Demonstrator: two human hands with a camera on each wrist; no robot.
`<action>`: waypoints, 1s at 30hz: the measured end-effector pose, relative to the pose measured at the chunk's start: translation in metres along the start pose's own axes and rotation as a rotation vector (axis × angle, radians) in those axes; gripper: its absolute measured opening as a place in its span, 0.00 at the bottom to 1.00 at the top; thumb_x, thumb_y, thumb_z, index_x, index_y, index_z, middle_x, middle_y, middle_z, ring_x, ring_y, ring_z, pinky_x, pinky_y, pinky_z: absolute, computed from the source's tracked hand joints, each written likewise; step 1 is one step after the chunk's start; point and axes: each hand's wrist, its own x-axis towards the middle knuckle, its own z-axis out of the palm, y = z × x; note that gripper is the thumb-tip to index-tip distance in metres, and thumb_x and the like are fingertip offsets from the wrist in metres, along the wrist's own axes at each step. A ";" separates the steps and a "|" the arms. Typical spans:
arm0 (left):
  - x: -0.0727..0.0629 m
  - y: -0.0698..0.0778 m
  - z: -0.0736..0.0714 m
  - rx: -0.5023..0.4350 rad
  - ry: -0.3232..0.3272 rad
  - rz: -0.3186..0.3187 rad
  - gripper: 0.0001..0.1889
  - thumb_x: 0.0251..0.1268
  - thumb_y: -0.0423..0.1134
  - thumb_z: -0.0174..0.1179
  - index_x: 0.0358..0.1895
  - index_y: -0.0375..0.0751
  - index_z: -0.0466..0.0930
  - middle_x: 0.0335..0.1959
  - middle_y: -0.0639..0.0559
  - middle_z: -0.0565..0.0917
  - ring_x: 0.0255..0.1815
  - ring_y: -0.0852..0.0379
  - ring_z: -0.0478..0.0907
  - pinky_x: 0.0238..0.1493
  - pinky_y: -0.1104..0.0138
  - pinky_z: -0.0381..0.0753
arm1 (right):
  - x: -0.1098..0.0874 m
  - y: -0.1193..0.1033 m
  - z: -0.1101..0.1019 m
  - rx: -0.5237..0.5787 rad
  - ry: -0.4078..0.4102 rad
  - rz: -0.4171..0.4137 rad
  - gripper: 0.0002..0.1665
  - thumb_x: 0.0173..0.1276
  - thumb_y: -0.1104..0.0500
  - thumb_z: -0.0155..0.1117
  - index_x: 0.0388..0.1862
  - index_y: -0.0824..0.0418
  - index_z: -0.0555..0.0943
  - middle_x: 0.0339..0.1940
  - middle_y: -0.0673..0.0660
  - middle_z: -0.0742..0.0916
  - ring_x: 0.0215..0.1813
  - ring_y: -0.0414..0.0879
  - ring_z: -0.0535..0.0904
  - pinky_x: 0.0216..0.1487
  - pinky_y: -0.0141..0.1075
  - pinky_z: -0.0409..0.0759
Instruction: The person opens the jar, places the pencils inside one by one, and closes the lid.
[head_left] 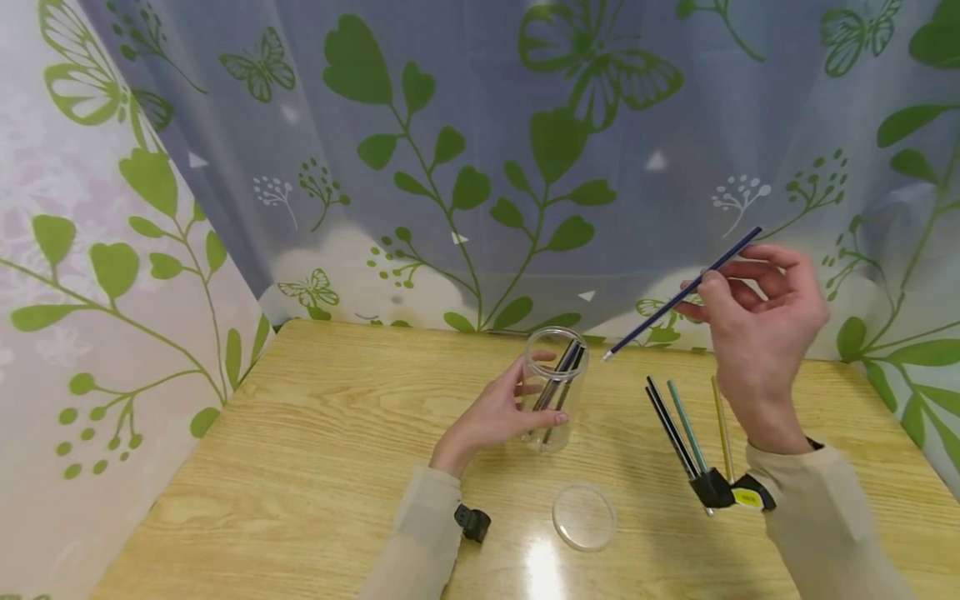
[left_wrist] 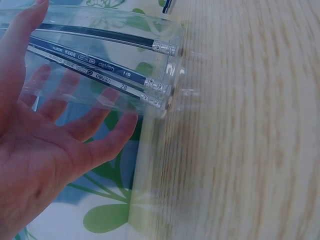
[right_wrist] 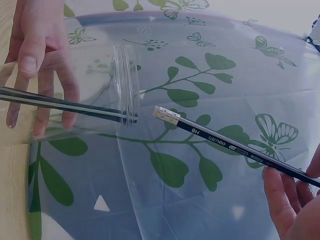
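In the head view my left hand (head_left: 495, 410) grips a clear jar (head_left: 572, 398) around its side, thumb in front. The jar stands upright on the table with its mouth uncovered. Dark pencils (left_wrist: 95, 70) lean inside it, their metal-banded eraser ends at the bottom. My right hand (head_left: 768, 325) pinches a dark blue pencil (head_left: 660, 312) between thumb and fingers, up and to the right of the jar. That pencil slants, its eraser end (right_wrist: 166, 115) pointing down towards the jar mouth (right_wrist: 127, 85), a short way apart from it.
A round clear lid (head_left: 584, 517) lies on the wooden table (head_left: 300, 467) in front of the jar. Loose black pencils (head_left: 670, 427), a teal pencil (head_left: 686, 423) and a yellow pencil (head_left: 722, 425) lie below my right wrist, partly hidden. Behind the table hangs a leaf-patterned curtain (head_left: 300, 192).
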 end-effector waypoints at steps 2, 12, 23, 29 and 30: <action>0.000 0.000 0.000 -0.002 0.000 0.000 0.42 0.59 0.52 0.76 0.73 0.81 0.61 0.78 0.62 0.65 0.78 0.46 0.67 0.66 0.45 0.78 | -0.001 0.001 0.002 0.010 -0.001 -0.003 0.18 0.61 0.81 0.59 0.47 0.68 0.77 0.32 0.61 0.83 0.25 0.48 0.85 0.28 0.39 0.88; 0.000 -0.001 0.000 -0.007 -0.009 0.006 0.44 0.59 0.51 0.76 0.76 0.72 0.60 0.78 0.57 0.67 0.78 0.45 0.66 0.66 0.45 0.79 | -0.006 0.008 0.014 0.012 -0.030 -0.018 0.18 0.61 0.80 0.59 0.47 0.67 0.77 0.32 0.59 0.83 0.23 0.47 0.83 0.29 0.38 0.89; 0.000 -0.004 0.001 0.016 -0.004 0.019 0.42 0.59 0.52 0.75 0.74 0.76 0.61 0.78 0.66 0.65 0.77 0.45 0.67 0.68 0.44 0.76 | -0.017 0.023 0.020 -0.059 -0.107 0.034 0.19 0.63 0.79 0.58 0.49 0.62 0.77 0.35 0.59 0.82 0.30 0.47 0.85 0.31 0.38 0.89; 0.001 -0.003 0.001 0.006 -0.007 0.021 0.42 0.59 0.52 0.75 0.74 0.74 0.61 0.78 0.67 0.65 0.78 0.45 0.67 0.68 0.44 0.76 | -0.022 0.032 0.022 -0.151 -0.160 0.051 0.19 0.65 0.77 0.58 0.49 0.58 0.77 0.37 0.59 0.83 0.32 0.46 0.85 0.32 0.37 0.90; 0.001 -0.003 0.001 0.004 -0.007 0.019 0.42 0.59 0.53 0.75 0.74 0.74 0.61 0.78 0.66 0.65 0.78 0.45 0.67 0.69 0.44 0.76 | -0.023 0.033 0.022 -0.172 -0.169 0.053 0.19 0.66 0.77 0.58 0.50 0.58 0.77 0.37 0.58 0.83 0.33 0.45 0.85 0.33 0.37 0.90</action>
